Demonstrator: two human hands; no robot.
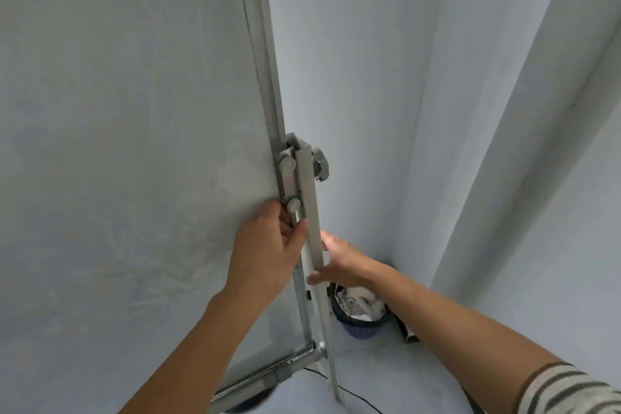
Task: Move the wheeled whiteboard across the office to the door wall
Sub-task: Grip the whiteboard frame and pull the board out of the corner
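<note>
The whiteboard (117,144) fills the left half of the view, its smeared white face seen close up. Its grey metal side frame (265,70) runs top to bottom, joined to the stand's upright post (311,212) by a bracket with a round knob (321,165). My left hand (268,249) is closed around the frame edge just below the bracket. My right hand (339,262) grips the post from the right, a little lower. The lower frame corner (317,351) shows below my hands; no wheel is clearly visible.
White walls meet in a corner (413,144) right behind the board's edge. A blue waste bin (361,316) with crumpled paper stands on the floor in that corner. A thin black cable (356,395) lies on the floor by the stand's foot.
</note>
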